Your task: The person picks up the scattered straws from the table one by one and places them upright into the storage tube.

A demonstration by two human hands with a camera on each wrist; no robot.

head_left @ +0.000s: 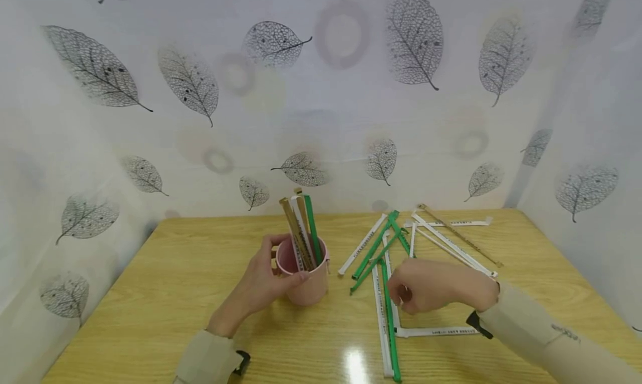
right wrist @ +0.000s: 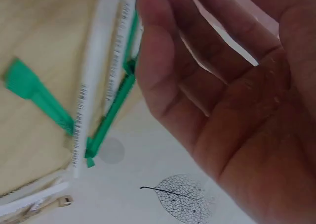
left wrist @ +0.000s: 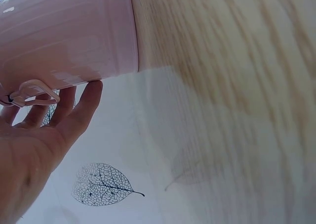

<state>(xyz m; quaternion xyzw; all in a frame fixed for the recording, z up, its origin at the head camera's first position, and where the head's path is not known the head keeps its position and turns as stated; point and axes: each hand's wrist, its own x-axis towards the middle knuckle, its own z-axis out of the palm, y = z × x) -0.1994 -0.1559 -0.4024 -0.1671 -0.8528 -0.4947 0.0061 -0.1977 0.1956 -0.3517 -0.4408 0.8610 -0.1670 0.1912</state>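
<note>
My left hand [head_left: 261,278] grips a pink cup [head_left: 308,289] on the table, thumb over its near rim and fingers round the left side. A small pink loop [left wrist: 39,90] juts from the cup's wall beside the fingers. Brown, white and green paper-wrapped straws stand in the cup, leaning towards the back; a green straw [head_left: 313,228] is at the right. My right hand [head_left: 426,286] hovers low over loose wrapped straws, its fingers curved and its palm bare in the right wrist view. Its fingertips overlap a green straw [head_left: 388,322] and a white straw [head_left: 379,317].
Several white, green and brown wrapped straws lie crossed on the right half of the wooden table [head_left: 190,295]. A brown straw [head_left: 458,233] lies farthest right, and a white straw [head_left: 438,331] lies crosswise near the front. Leaf-printed cloth [head_left: 321,111] closes off the back and sides.
</note>
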